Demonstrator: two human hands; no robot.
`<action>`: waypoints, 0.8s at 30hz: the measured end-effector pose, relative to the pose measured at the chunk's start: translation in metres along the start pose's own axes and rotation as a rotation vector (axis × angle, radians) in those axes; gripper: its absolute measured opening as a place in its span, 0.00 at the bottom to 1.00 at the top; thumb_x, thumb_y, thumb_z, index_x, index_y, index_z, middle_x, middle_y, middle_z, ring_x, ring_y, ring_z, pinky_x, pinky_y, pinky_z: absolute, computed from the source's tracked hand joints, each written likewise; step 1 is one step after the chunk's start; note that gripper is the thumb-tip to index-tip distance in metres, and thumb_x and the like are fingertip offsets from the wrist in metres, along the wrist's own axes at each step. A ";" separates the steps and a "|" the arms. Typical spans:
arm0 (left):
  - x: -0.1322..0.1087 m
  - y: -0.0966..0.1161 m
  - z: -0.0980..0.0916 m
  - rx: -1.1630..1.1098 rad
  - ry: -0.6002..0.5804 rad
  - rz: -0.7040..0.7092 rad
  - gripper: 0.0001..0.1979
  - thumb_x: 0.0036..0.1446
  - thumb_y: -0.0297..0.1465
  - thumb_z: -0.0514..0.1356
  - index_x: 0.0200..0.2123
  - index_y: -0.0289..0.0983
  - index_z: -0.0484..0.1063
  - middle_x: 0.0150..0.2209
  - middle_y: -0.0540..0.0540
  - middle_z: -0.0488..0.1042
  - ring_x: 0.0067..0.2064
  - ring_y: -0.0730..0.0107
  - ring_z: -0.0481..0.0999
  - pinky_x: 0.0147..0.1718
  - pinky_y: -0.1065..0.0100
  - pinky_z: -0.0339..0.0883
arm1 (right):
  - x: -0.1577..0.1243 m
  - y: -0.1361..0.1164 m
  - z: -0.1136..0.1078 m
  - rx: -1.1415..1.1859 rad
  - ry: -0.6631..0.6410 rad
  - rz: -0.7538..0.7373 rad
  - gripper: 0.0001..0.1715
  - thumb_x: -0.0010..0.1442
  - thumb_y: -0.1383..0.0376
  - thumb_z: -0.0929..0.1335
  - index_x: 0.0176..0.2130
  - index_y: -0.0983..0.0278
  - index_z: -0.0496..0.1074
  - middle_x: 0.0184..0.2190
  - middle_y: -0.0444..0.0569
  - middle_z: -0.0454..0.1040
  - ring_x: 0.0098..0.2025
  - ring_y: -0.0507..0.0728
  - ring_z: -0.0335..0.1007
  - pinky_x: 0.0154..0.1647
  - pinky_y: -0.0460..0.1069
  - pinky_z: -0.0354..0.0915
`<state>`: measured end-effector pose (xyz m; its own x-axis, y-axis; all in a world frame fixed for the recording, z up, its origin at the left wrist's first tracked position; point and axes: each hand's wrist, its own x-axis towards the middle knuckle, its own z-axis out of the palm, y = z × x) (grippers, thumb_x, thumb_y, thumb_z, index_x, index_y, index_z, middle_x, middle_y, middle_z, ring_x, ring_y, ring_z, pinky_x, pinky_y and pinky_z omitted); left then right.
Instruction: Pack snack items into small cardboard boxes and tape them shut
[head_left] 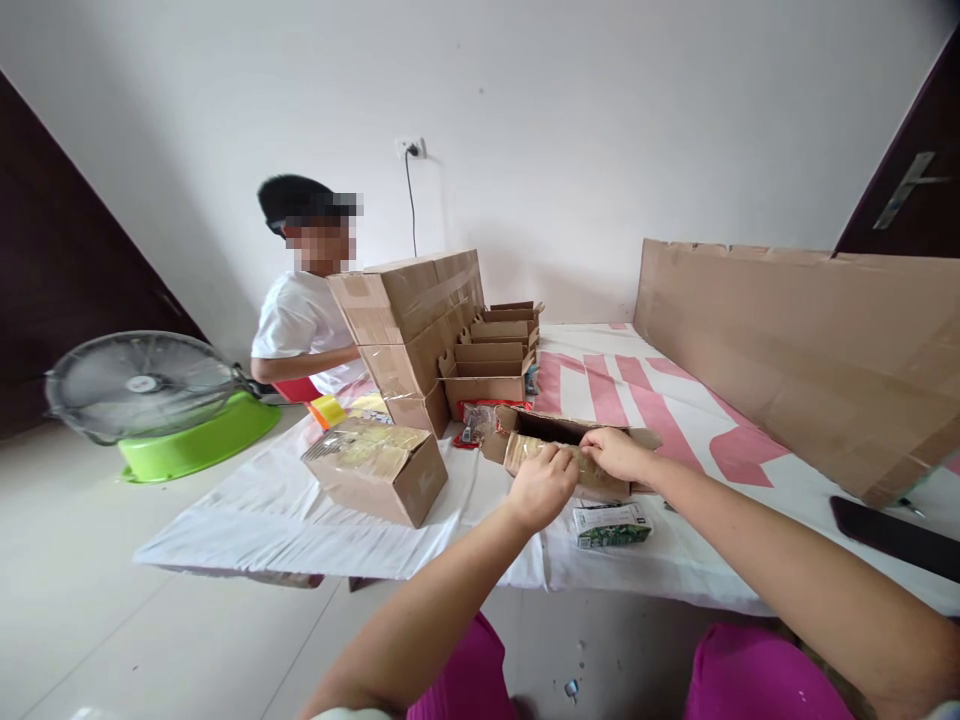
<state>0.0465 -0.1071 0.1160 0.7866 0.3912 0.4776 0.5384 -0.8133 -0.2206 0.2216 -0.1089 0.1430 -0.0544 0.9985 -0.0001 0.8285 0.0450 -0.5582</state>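
Note:
An open cardboard box [523,453] stands on the table in front of me, its near flap folded outward and covered with shiny clear tape. My left hand [546,484] is closed on the edge of that flap with curled fingers. Close beside it, my right hand [616,455] pinches the flap edge at the box opening. What lies inside the box is too dark to make out. Just below the hands lies a small white and green printed pack [613,525]. A red-edged clear plastic bag [475,424] with metal parts touches the box's left side.
A taped carton [375,465] sits at left, before a stack of cartons [420,320]. Several open boxes [484,385] line up beside the stack. A person [300,315] sits behind it. A cardboard sheet [780,350], a black phone-like slab [896,535] and a fan [146,385] are around.

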 end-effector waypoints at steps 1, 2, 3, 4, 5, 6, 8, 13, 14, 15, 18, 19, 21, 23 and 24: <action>0.001 0.000 0.001 -0.003 0.003 0.006 0.06 0.60 0.24 0.54 0.35 0.36 0.70 0.36 0.43 0.73 0.38 0.63 0.71 0.35 0.63 0.69 | 0.000 0.000 0.000 -0.001 0.004 0.002 0.11 0.54 0.70 0.63 0.28 0.64 0.75 0.24 0.45 0.74 0.26 0.51 0.64 0.26 0.45 0.57; 0.001 0.000 0.001 -0.007 0.015 0.013 0.06 0.60 0.24 0.54 0.35 0.36 0.70 0.36 0.43 0.73 0.38 0.63 0.71 0.35 0.63 0.69 | 0.000 0.001 0.000 -0.002 0.006 0.005 0.11 0.54 0.70 0.64 0.28 0.64 0.75 0.24 0.45 0.74 0.26 0.51 0.64 0.27 0.45 0.57; 0.001 0.000 0.002 -0.008 0.029 0.020 0.05 0.60 0.24 0.55 0.35 0.36 0.70 0.36 0.43 0.73 0.38 0.62 0.71 0.35 0.63 0.69 | 0.000 0.001 0.000 -0.003 0.006 0.007 0.11 0.54 0.70 0.64 0.28 0.65 0.75 0.24 0.45 0.75 0.26 0.51 0.65 0.27 0.45 0.57; 0.001 0.000 0.002 -0.002 0.042 0.022 0.05 0.60 0.24 0.55 0.35 0.36 0.70 0.35 0.43 0.73 0.38 0.62 0.71 0.35 0.64 0.69 | -0.001 0.001 0.000 -0.004 0.005 0.007 0.11 0.55 0.71 0.64 0.28 0.65 0.75 0.25 0.45 0.75 0.26 0.51 0.65 0.27 0.45 0.57; 0.001 0.000 0.003 0.011 0.047 0.024 0.05 0.60 0.25 0.55 0.35 0.35 0.70 0.35 0.44 0.74 0.38 0.62 0.71 0.35 0.64 0.69 | -0.001 0.000 0.000 -0.006 0.002 0.005 0.11 0.55 0.71 0.64 0.28 0.65 0.75 0.25 0.46 0.75 0.26 0.51 0.65 0.27 0.45 0.57; 0.001 0.001 0.003 0.027 0.043 0.023 0.05 0.60 0.25 0.55 0.35 0.35 0.70 0.35 0.44 0.74 0.37 0.62 0.71 0.34 0.63 0.69 | -0.001 0.000 0.000 -0.008 0.000 0.003 0.11 0.55 0.71 0.63 0.28 0.65 0.75 0.25 0.46 0.75 0.26 0.51 0.65 0.27 0.45 0.57; 0.002 0.003 0.002 0.054 0.015 0.022 0.05 0.60 0.24 0.55 0.36 0.35 0.71 0.34 0.44 0.74 0.36 0.62 0.71 0.33 0.63 0.69 | -0.001 0.001 0.000 -0.013 -0.002 -0.006 0.11 0.55 0.71 0.63 0.28 0.65 0.75 0.25 0.46 0.76 0.27 0.52 0.66 0.27 0.46 0.57; 0.007 0.003 0.004 0.032 0.003 -0.026 0.05 0.59 0.24 0.56 0.36 0.35 0.71 0.35 0.43 0.74 0.37 0.62 0.72 0.33 0.63 0.68 | 0.002 0.006 0.003 -0.014 0.024 -0.024 0.12 0.56 0.71 0.63 0.30 0.65 0.76 0.28 0.47 0.77 0.29 0.52 0.68 0.30 0.46 0.58; 0.007 0.001 0.006 0.014 0.016 -0.036 0.05 0.59 0.24 0.56 0.35 0.36 0.71 0.35 0.44 0.74 0.37 0.62 0.72 0.33 0.63 0.68 | 0.002 0.007 0.003 -0.014 0.030 -0.022 0.12 0.56 0.71 0.63 0.31 0.65 0.76 0.28 0.47 0.77 0.30 0.52 0.68 0.30 0.46 0.58; 0.008 0.000 0.008 -0.007 0.030 -0.050 0.05 0.59 0.24 0.56 0.34 0.36 0.71 0.35 0.44 0.74 0.37 0.63 0.72 0.33 0.64 0.68 | 0.002 0.008 0.003 -0.014 0.034 -0.017 0.12 0.56 0.71 0.63 0.31 0.65 0.76 0.28 0.47 0.77 0.30 0.52 0.68 0.30 0.46 0.58; 0.005 -0.005 0.013 -0.062 0.077 -0.135 0.07 0.60 0.24 0.54 0.32 0.37 0.70 0.34 0.45 0.74 0.38 0.64 0.72 0.33 0.65 0.67 | 0.003 0.009 0.004 -0.015 0.036 -0.005 0.11 0.55 0.71 0.64 0.29 0.64 0.76 0.27 0.47 0.77 0.29 0.52 0.67 0.29 0.46 0.58; 0.004 -0.006 0.014 -0.077 0.091 -0.159 0.07 0.61 0.25 0.54 0.32 0.37 0.70 0.33 0.45 0.74 0.38 0.65 0.72 0.34 0.65 0.68 | 0.003 0.009 0.003 -0.016 0.035 -0.002 0.11 0.55 0.71 0.64 0.29 0.64 0.76 0.26 0.46 0.76 0.28 0.52 0.67 0.28 0.46 0.58; 0.002 -0.005 0.015 -0.110 0.111 -0.166 0.06 0.61 0.26 0.54 0.33 0.37 0.70 0.35 0.45 0.74 0.39 0.65 0.72 0.36 0.65 0.69 | 0.003 0.008 0.003 -0.017 0.038 -0.001 0.11 0.55 0.70 0.64 0.28 0.64 0.76 0.26 0.46 0.76 0.28 0.52 0.67 0.29 0.46 0.58; 0.001 -0.001 0.014 -0.114 0.108 -0.138 0.06 0.61 0.27 0.55 0.33 0.37 0.70 0.37 0.44 0.74 0.42 0.63 0.71 0.39 0.64 0.69 | 0.004 0.007 0.003 -0.020 0.043 -0.008 0.12 0.55 0.70 0.64 0.27 0.64 0.76 0.26 0.47 0.76 0.28 0.53 0.67 0.30 0.46 0.59; 0.001 0.001 0.013 -0.098 0.092 -0.127 0.05 0.60 0.27 0.55 0.33 0.37 0.71 0.37 0.44 0.74 0.42 0.62 0.71 0.39 0.63 0.69 | 0.004 0.007 0.003 -0.021 0.045 -0.012 0.12 0.55 0.71 0.64 0.28 0.64 0.76 0.26 0.47 0.76 0.28 0.53 0.67 0.30 0.46 0.59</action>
<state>0.0516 -0.1022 0.1054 0.6804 0.4562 0.5735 0.5966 -0.7993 -0.0718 0.2257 -0.1050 0.1368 -0.0400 0.9982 0.0441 0.8396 0.0575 -0.5402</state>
